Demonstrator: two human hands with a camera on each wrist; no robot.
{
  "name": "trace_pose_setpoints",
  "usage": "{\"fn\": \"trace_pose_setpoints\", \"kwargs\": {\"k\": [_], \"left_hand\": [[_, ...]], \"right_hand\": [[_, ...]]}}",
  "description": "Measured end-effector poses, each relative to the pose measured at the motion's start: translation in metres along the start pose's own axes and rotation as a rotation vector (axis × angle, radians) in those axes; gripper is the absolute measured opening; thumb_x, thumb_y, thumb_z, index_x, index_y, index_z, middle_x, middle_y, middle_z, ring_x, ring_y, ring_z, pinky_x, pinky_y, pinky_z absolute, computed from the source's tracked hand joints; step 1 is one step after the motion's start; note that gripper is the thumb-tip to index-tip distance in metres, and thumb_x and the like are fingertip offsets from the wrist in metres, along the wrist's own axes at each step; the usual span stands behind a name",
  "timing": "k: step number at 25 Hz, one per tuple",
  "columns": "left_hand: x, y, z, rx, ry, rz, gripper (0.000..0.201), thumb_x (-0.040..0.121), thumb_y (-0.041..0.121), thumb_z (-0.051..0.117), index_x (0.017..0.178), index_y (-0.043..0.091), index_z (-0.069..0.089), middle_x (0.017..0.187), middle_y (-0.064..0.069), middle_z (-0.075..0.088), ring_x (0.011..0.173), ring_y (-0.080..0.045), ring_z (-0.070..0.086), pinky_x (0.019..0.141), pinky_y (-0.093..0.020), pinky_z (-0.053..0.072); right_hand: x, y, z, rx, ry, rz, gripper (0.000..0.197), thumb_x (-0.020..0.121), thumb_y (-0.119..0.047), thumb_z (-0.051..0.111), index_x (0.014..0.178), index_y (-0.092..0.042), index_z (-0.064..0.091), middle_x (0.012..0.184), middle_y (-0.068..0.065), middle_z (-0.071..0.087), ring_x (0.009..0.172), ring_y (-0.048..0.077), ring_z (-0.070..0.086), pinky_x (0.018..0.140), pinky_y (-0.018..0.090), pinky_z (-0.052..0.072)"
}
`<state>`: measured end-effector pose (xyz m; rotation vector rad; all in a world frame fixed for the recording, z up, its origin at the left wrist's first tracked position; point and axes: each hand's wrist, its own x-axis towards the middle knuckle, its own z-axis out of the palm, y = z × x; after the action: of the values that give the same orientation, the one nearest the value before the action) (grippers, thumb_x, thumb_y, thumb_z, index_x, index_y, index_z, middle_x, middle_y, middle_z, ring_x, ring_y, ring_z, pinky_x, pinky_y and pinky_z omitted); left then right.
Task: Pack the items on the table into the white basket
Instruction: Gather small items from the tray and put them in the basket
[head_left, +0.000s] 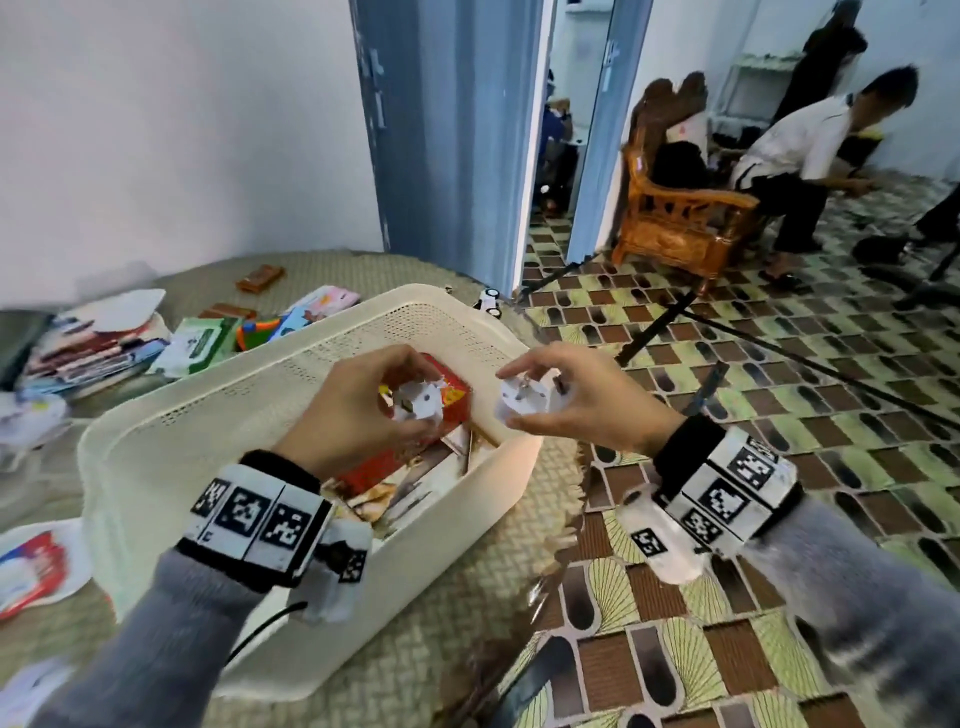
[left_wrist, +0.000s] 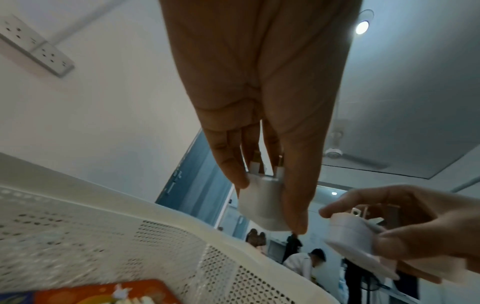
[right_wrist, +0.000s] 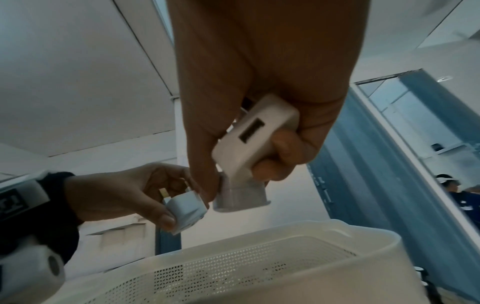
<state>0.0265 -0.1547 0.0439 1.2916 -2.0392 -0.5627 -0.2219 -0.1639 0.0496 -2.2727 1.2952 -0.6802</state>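
On the mat at far left lie a stack of books (head_left: 88, 353) and a green wipes pack (head_left: 200, 345), still outside the basket (head_left: 171, 415). Inside it, a red box (head_left: 452, 400) and some printed cards cover the floor.

The left hand (head_left: 348, 410) pinches a small white plug (head_left: 418, 405) between thumb and fingertips, prongs toward the palm, held above the basket's inside. Just beside it, the right hand (head_left: 576, 400) curls round a white charger (head_left: 524, 402) that has a USB slot in its flat end; this one hangs over the near right rim, not clearly over the inside.

Both parts sit close together but apart. The main risk, as I judge it, is the charger: let go from here, it could strike the rim and bounce onto the tiled floor. The plug's light fingertip pinch could also slip early, though it would likely land in the basket. The prongs might scratch the box beneath.
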Motion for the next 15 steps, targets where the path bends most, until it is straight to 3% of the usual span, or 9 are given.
{"fn": "trace_pose_setpoints", "kwargs": {"k": [2, 6, 11, 15], "left_hand": [[0.007, -0.013, -0.005, 0.007, -0.007, -0.051, 0.038, 0.065, 0.015, 0.086, 0.096, 0.023, 0.066, 0.088, 0.014, 0.065, 0.080, 0.003, 0.060, 0.064, -0.004, 0.042], [0.026, -0.038, -0.010, 0.038, 0.032, -0.170, 0.038, 0.067, 0.019, 0.086, 0.098, 0.022, 0.065, 0.091, 0.013, 0.065, 0.083, 0.001, 0.060, 0.065, -0.006, 0.044], [0.034, -0.067, -0.002, 0.039, 0.023, -0.272, 0.037, 0.068, 0.021, 0.085, 0.099, 0.021, 0.063, 0.090, 0.014, 0.062, 0.085, 0.003, 0.057, 0.069, -0.007, 0.042], [0.026, -0.091, 0.011, 0.010, 0.075, -0.403, 0.036, 0.070, 0.018, 0.084, 0.098, 0.022, 0.062, 0.087, 0.016, 0.059, 0.081, 0.005, 0.055, 0.068, -0.004, 0.041]], "right_hand": [[0.022, 0.006, -0.001, -0.041, -0.071, -0.058, 0.046, 0.073, -0.035, 0.080, 0.116, -0.027, 0.065, 0.104, -0.018, 0.059, 0.095, 0.001, 0.053, 0.081, 0.020, 0.042], [0.071, 0.011, -0.009, -0.196, -0.349, -0.165, 0.051, 0.074, -0.039, 0.078, 0.120, -0.024, 0.062, 0.115, -0.009, 0.060, 0.104, 0.005, 0.053, 0.090, 0.021, 0.042], [0.117, 0.013, -0.004, -0.436, -0.622, -0.273, 0.048, 0.074, -0.047, 0.075, 0.117, -0.034, 0.058, 0.108, -0.015, 0.054, 0.098, 0.005, 0.049, 0.082, 0.024, 0.041], [0.151, 0.015, 0.034, -0.638, -0.885, -0.397, 0.052, 0.075, -0.046, 0.075, 0.121, -0.030, 0.055, 0.114, -0.005, 0.061, 0.100, 0.015, 0.054, 0.083, 0.034, 0.048]]}}
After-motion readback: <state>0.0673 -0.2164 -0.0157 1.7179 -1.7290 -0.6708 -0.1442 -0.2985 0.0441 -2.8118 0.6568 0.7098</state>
